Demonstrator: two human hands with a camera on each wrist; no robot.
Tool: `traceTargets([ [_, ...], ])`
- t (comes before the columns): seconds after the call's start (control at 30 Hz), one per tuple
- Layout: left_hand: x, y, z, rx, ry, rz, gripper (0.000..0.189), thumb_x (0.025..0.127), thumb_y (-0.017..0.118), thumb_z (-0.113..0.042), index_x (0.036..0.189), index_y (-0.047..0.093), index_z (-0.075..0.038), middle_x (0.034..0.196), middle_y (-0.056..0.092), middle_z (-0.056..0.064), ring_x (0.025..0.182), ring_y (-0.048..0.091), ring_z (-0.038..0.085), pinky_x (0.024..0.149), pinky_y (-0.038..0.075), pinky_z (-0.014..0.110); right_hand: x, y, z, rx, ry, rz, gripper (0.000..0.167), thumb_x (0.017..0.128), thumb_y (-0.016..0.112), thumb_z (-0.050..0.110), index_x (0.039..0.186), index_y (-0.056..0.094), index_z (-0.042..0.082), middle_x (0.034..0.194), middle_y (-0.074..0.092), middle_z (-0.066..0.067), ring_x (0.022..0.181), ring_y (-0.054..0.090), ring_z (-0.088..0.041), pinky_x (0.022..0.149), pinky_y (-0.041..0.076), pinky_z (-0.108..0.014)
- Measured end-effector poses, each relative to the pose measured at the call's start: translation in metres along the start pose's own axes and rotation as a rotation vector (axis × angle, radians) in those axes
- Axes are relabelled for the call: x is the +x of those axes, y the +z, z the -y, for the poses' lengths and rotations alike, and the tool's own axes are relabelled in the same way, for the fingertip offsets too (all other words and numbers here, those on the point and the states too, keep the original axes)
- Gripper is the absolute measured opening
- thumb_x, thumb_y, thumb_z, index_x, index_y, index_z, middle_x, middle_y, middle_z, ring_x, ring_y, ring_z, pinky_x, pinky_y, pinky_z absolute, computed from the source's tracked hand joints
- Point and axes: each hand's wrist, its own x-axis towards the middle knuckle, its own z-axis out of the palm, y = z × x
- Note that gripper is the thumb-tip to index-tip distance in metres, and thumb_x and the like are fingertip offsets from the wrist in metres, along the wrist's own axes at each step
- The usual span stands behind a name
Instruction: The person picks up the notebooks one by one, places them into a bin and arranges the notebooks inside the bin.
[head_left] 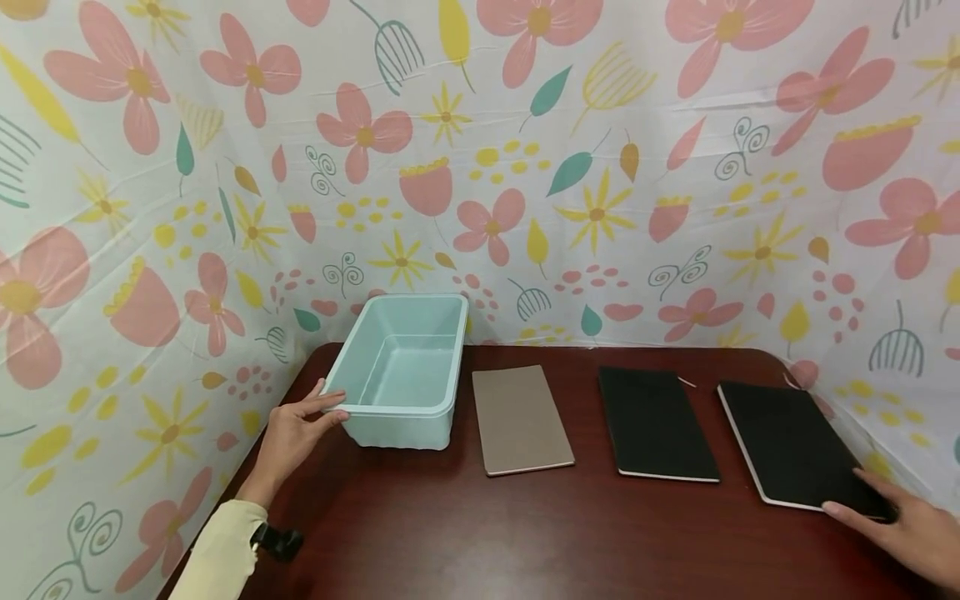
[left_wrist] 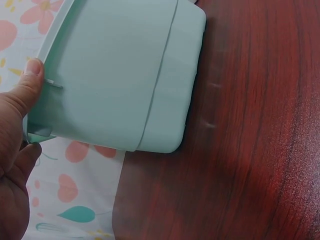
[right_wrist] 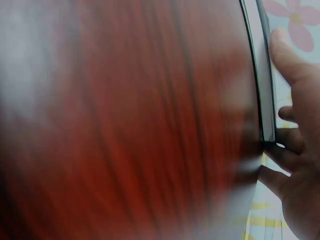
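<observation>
At the left of the table stands a light blue-green plastic bin (head_left: 401, 427). My left hand (head_left: 296, 429) pinches the bin's near left rim corner, its thumb (left_wrist: 31, 75) over the rim in the left wrist view. At the far right lies a black notebook (head_left: 798, 442) with pale page edges. My right hand (head_left: 911, 529) grips that notebook's near right corner between thumb and fingers; some fingertips are hidden. In the right wrist view the notebook (right_wrist: 265, 75) shows edge-on beside the hand.
A taupe notebook (head_left: 521, 421) lies right of the bin, and a second black notebook (head_left: 660, 425) with a ribbon lies between it and the far right one. The dark red wooden table (head_left: 480, 533) is bordered by a floral cloth (head_left: 570, 208) behind and at both sides.
</observation>
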Motion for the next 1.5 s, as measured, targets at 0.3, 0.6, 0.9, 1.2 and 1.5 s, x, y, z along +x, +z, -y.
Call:
traceTargets([
  [0.3,0.001,0.003,-0.001,0.011,0.001,-0.002,0.035,0.084,0.084,-0.016,0.118,0.078,-0.008,0.119,0.075,0.009,0.139,0.051,0.034,0.088,0.044,0.001,-0.001,0.007,-0.004,0.023,-0.022,-0.063,0.108,0.087,0.067,0.070,0.141,0.038,-0.019,0.115,0.048,-0.052,0.069,0.062,-0.044,0.067,0.049,-0.061],
  [0.6,-0.002,0.002,0.000,0.014,0.005,-0.030,0.035,0.085,0.084,-0.013,0.118,0.078,-0.006,0.120,0.074,0.010,0.138,0.051,0.036,0.087,0.049,0.007,0.000,0.010,-0.003,0.174,0.069,-0.112,0.108,0.085,0.070,0.069,0.146,0.039,-0.014,0.126,0.040,-0.053,0.092,0.054,-0.060,0.074,0.046,-0.065],
  [0.9,-0.004,0.000,0.002,0.011,-0.001,-0.044,0.034,0.085,0.084,-0.012,0.117,0.078,-0.004,0.120,0.074,0.011,0.137,0.050,0.038,0.088,0.045,0.003,-0.005,0.003,0.014,0.168,0.137,-0.128,0.108,0.078,0.076,0.071,0.141,0.047,-0.012,0.124,0.048,-0.049,0.095,0.055,-0.058,0.076,0.047,-0.064],
  [1.2,-0.002,0.003,0.000,0.008,0.012,-0.033,0.034,0.085,0.083,-0.013,0.118,0.078,-0.004,0.120,0.074,0.012,0.138,0.050,0.037,0.090,0.050,0.011,-0.010,-0.003,0.019,0.197,0.111,-0.150,0.102,0.079,0.080,0.064,0.138,0.049,-0.013,0.119,0.055,-0.046,0.094,0.055,-0.059,0.075,0.046,-0.064],
  [1.5,-0.003,0.005,-0.001,0.012,0.015,-0.040,0.034,0.084,0.085,-0.014,0.116,0.079,-0.007,0.119,0.075,0.010,0.137,0.051,0.038,0.088,0.044,0.002,0.000,0.001,0.008,0.425,0.274,-0.041,0.109,0.082,0.078,0.061,0.152,0.034,-0.009,0.155,0.019,-0.043,0.137,0.026,-0.063,0.104,0.031,-0.074],
])
